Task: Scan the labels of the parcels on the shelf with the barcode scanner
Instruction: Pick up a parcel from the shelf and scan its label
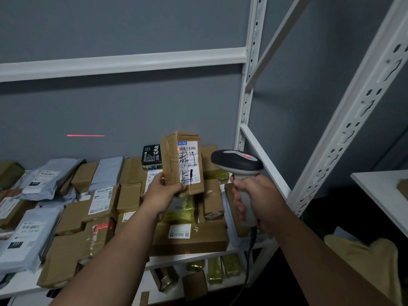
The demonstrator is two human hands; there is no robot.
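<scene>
Hands: left hand [162, 193] grips upright parcel [182, 161] beside barcode scanner [237, 164] clasped by right hand [257, 203].

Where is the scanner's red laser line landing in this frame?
In the head view, most of the red laser line falls on the grey wall, left of the cardboard parcel the left hand holds up; a red spot touches its label's left edge.

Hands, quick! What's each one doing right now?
Left hand: holding up a small cardboard parcel.
Right hand: gripping the barcode scanner by its handle.
</scene>
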